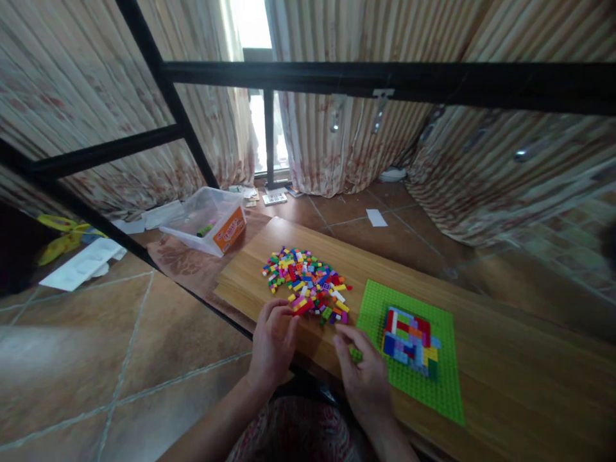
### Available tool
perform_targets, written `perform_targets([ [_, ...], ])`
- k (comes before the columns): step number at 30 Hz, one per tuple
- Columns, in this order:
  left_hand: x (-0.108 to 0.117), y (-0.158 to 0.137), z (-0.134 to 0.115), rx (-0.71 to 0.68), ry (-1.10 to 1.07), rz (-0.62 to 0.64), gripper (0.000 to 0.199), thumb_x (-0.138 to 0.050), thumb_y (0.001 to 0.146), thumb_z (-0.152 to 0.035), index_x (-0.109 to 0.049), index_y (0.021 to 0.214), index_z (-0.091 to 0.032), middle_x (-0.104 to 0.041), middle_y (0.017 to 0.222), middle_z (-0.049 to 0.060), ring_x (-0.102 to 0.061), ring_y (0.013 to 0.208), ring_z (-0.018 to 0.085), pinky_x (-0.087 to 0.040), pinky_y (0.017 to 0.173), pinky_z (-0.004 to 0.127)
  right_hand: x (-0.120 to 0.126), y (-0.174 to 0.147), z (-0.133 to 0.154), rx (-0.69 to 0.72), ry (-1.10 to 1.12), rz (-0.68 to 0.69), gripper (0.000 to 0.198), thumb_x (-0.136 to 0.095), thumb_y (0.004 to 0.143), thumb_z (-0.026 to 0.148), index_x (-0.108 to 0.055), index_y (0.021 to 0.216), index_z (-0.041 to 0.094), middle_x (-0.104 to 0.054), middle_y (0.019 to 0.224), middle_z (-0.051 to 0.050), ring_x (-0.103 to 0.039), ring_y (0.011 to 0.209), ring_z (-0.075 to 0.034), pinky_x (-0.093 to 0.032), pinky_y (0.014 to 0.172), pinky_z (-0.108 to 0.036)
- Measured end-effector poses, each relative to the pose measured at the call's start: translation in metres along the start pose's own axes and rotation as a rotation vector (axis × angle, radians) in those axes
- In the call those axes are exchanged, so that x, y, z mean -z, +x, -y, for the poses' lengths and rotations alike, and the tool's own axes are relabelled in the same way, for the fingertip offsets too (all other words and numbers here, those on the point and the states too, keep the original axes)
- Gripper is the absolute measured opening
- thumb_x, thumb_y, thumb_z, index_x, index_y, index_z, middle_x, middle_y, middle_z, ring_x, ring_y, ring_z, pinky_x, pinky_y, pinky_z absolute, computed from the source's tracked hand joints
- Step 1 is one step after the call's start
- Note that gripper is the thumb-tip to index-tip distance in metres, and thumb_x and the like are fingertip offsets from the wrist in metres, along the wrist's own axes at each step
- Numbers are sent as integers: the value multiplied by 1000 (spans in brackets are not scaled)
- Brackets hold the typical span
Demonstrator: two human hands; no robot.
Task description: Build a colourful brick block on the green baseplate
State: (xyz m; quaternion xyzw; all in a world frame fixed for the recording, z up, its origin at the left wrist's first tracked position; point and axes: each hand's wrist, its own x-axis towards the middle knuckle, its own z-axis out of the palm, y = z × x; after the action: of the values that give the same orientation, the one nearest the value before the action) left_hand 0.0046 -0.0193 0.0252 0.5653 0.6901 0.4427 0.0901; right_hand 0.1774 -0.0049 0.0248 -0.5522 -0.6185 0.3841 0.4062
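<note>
My left hand is at the near left edge of a pile of loose toy bricks. Its fingers are bent, with a gap between thumb and index finger, and the fingertips reach a red brick in the pile. Between the pile and a green baseplate is my right hand. Its thumb and index fingertips come together in a pinch; anything between them is too small to make out. The baseplate's near left corner shows through the loop of those fingers. A multicoloured brick build stands on the baseplate.
All this rests on a long wooden bench. On the floor beyond its left end stands a clear plastic box holding a few bricks. A black metal frame crosses in front of the curtains. Papers lie on the tiles.
</note>
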Motion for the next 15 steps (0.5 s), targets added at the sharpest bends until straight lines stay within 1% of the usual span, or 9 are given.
perform_targets([
  [2, -7, -6, -17, -56, -55, 25, 6, -55, 88, -24, -59, 91, -21, -58, 108, 6, -58, 103, 20, -49, 92, 37, -6, 1, 9, -168, 251, 34, 32, -58, 84, 43, -66, 104, 19, -69, 103, -9, -64, 94, -22, -49, 84, -36],
  [3, -11, -8, -25, -86, -77, 46, 6, -55, 88, -24, -58, 92, -21, -58, 108, 6, -58, 104, 20, -49, 92, 37, -9, 2, 12, -226, 367, 39, 32, -60, 82, 44, -66, 102, 19, -70, 102, -8, -64, 93, -22, -50, 83, -35],
  [5, -21, -12, -37, -135, -113, 103, 6, -54, 89, -23, -58, 93, -21, -58, 107, 7, -57, 104, 20, -49, 92, 36, -12, 6, 15, -292, 541, 39, 29, -62, 80, 44, -66, 96, 19, -71, 97, -6, -65, 90, -21, -50, 83, -34],
  [7, -31, -13, -42, -157, -144, 173, 7, -52, 89, -22, -58, 93, -21, -58, 106, 7, -57, 103, 20, -49, 92, 36, -14, 10, 13, -322, 626, 10, 27, -62, 80, 43, -67, 90, 19, -71, 92, -4, -64, 88, -20, -49, 82, -33],
  [9, -40, -11, -42, -154, -181, 229, 7, -51, 90, -22, -57, 93, -21, -58, 105, 7, -57, 103, 20, -48, 91, 36, -13, 14, 8, -341, 639, -38, 27, -62, 80, 44, -66, 88, 18, -71, 89, -4, -64, 87, -20, -49, 80, -33],
  [11, -46, -9, -37, -126, -236, 280, 9, -52, 89, -24, -57, 96, -21, -59, 105, 7, -57, 101, 20, -49, 88, 36, -11, 16, 2, -323, 590, -64, 27, -61, 81, 44, -66, 88, 18, -70, 87, -4, -64, 85, -20, -49, 80, -32],
  [13, -48, -6, -32, -88, -292, 330, 15, -54, 89, -25, -57, 103, -20, -61, 104, 7, -58, 98, 20, -49, 86, 35, -8, 16, -4, -285, 511, -55, 28, -59, 82, 44, -66, 88, 18, -69, 86, -4, -63, 82, -19, -49, 78, -32],
  [15, -47, -5, -27, -58, -335, 374, 21, -54, 89, -25, -56, 108, -20, -62, 102, 7, -59, 95, 19, -48, 85, 33, -6, 15, -10, -276, 440, -31, 30, -55, 84, 45, -65, 94, 19, -69, 84, -4, -63, 76, -19, -50, 70, -31],
])
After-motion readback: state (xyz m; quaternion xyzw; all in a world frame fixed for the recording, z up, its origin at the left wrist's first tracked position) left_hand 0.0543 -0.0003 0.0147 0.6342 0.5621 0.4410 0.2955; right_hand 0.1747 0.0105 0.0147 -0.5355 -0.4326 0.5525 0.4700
